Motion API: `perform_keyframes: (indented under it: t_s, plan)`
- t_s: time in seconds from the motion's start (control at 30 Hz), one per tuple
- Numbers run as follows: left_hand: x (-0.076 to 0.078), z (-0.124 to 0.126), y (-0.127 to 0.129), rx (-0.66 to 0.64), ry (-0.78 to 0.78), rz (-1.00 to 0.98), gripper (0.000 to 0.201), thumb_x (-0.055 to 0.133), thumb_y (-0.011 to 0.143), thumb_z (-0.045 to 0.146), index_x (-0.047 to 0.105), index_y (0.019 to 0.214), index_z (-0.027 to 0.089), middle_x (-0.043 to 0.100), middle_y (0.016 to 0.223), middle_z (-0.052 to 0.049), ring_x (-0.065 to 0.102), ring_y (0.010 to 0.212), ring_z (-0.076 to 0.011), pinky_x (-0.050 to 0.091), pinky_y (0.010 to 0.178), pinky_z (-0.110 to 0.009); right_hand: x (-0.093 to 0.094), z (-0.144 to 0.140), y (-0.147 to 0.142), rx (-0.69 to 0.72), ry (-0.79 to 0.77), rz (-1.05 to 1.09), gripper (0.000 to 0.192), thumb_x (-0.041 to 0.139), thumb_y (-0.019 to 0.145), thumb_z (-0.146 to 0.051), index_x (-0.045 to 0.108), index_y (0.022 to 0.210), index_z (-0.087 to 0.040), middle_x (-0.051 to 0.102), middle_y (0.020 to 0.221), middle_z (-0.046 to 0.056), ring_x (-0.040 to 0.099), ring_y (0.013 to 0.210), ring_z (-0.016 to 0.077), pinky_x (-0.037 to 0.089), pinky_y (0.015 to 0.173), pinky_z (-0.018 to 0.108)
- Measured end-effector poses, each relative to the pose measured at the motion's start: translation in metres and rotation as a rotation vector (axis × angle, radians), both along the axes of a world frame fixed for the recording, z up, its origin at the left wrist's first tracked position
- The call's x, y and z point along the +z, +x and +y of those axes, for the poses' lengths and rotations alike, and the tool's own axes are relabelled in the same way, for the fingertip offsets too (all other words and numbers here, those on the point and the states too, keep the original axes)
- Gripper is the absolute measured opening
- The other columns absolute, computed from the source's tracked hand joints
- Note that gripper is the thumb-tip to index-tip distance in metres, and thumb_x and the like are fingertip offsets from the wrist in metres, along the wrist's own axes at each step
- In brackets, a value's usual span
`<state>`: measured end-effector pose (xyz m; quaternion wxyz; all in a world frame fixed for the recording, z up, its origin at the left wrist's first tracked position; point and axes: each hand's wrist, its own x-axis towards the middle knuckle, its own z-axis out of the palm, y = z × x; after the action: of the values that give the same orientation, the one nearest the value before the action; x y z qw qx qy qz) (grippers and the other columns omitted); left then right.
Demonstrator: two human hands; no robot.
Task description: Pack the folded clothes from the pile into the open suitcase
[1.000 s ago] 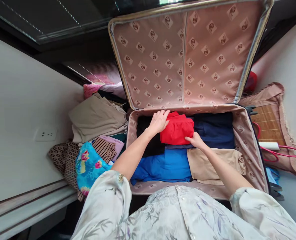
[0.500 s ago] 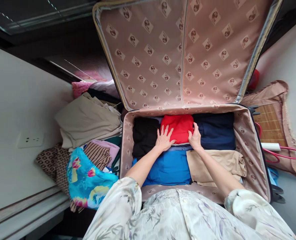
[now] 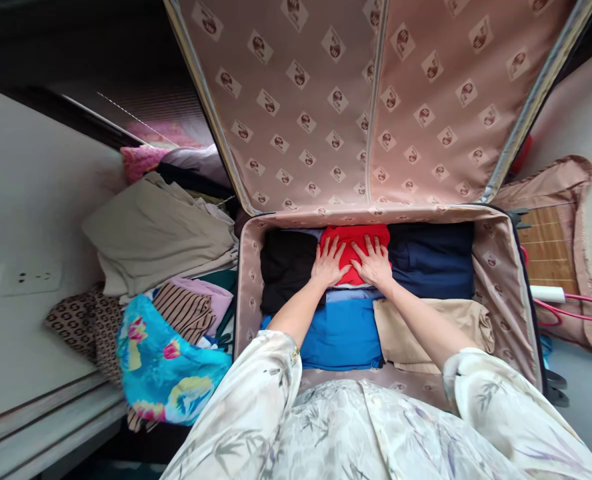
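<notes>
Both hands lie flat, fingers spread, gripping nothing: the left hand (image 3: 330, 261) and right hand (image 3: 375, 262) press side by side on a folded red garment (image 3: 357, 238) at the far middle of an open suitcase (image 3: 506, 280). It looks soft and light (best lifted by its folded edges). A black garment (image 3: 286, 267) lies left, a navy one (image 3: 431, 260) right, blue (image 3: 343, 333) and beige (image 3: 426, 327) nearer.

- Raised suitcase lid (image 3: 376, 100) walls off our upper frame.
- Clothes pile (image 3: 161, 267) crowds centre-left, against the case wall (image 3: 246, 273).
- Folded garments fill the case; we see open air above them, lower centre.
</notes>
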<state>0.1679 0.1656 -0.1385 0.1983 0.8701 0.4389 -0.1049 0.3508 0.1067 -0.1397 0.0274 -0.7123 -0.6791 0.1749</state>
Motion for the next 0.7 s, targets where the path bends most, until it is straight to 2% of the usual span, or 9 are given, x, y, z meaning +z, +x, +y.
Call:
perform_keyframes:
  t_s: [0.1,0.27,0.33,0.4,0.5,0.57,0.63,0.7]
  plan:
    - [0.005,0.006,0.006,0.006,-0.054,0.004,0.082,0.045,0.1,0.059,0.026,0.167,0.015,0.01,0.175,-0.013,0.004,0.161,-0.0394,0.007,0.128,-0.063,0.0,-0.002,0.0,0.02,0.002,-0.021,0.063,0.041,0.101,-0.053,0.046,0.159,-0.028,0.031,0.169,0.013,0.022,0.155,0.044,0.026,0.118,0.058]
    - [0.022,0.005,0.013,-0.008,-0.174,0.081,0.083,0.043,0.1,0.061,0.024,0.167,0.016,0.01,0.175,-0.014,0.004,0.161,-0.0406,0.011,0.127,-0.065,-0.007,-0.006,0.003,0.032,0.054,-0.092,0.062,0.041,0.101,-0.051,0.049,0.157,-0.026,0.036,0.166,0.018,0.029,0.151,0.0462,0.031,0.113,0.061]
    - [0.03,-0.01,0.009,0.0,-0.151,0.094,0.081,0.044,0.101,0.059,0.027,0.166,0.014,0.011,0.174,-0.017,0.004,0.16,-0.0416,0.01,0.127,-0.065,-0.011,-0.006,0.004,0.043,0.08,-0.122,0.062,0.041,0.101,-0.051,0.05,0.157,-0.025,0.036,0.165,0.02,0.031,0.15,0.0466,0.032,0.112,0.06]
    - [0.042,-0.038,-0.001,-0.007,-0.132,0.069,0.084,0.05,0.099,0.06,0.031,0.165,0.011,0.011,0.173,-0.022,0.001,0.16,-0.0437,0.009,0.126,-0.068,-0.012,-0.007,0.003,0.053,0.118,-0.148,0.062,0.04,0.101,-0.051,0.05,0.156,-0.024,0.037,0.164,0.022,0.031,0.15,0.046,0.032,0.111,0.059]
    - [0.074,-0.093,-0.026,-0.007,-0.105,-0.056,0.087,0.065,0.093,0.056,0.036,0.162,0.011,0.007,0.173,-0.025,-0.004,0.159,-0.0465,0.01,0.123,-0.073,-0.01,-0.014,0.001,0.043,0.201,-0.169,0.059,0.036,0.103,-0.047,0.052,0.155,-0.024,0.039,0.163,0.021,0.031,0.15,0.0433,0.033,0.111,0.057]
    - [0.103,-0.123,-0.051,0.07,-0.11,-0.173,0.084,0.07,0.09,0.052,0.041,0.16,0.017,0.009,0.173,-0.023,0.0,0.159,-0.0469,0.017,0.121,-0.074,-0.008,-0.018,0.0,0.028,0.256,-0.177,0.057,0.035,0.103,-0.043,0.054,0.153,-0.023,0.041,0.162,0.02,0.032,0.15,0.0409,0.033,0.111,0.056]
    - [0.131,-0.136,-0.087,0.206,-0.098,-0.303,0.074,0.07,0.091,0.051,0.048,0.155,0.022,0.018,0.172,-0.02,0.012,0.159,-0.0444,0.024,0.121,-0.071,-0.008,-0.022,0.0,0.02,0.297,-0.185,0.056,0.036,0.103,-0.039,0.057,0.151,-0.021,0.044,0.16,0.02,0.032,0.149,0.0393,0.033,0.111,0.055]
    - [0.156,-0.128,-0.134,0.355,0.004,-0.438,0.062,0.068,0.093,0.046,0.055,0.149,0.024,0.031,0.167,-0.017,0.027,0.156,-0.0384,0.031,0.123,-0.061,-0.008,-0.023,0.0,0.021,0.328,-0.197,0.054,0.037,0.103,-0.038,0.06,0.148,-0.02,0.046,0.157,0.021,0.033,0.148,0.0387,0.033,0.111,0.055]
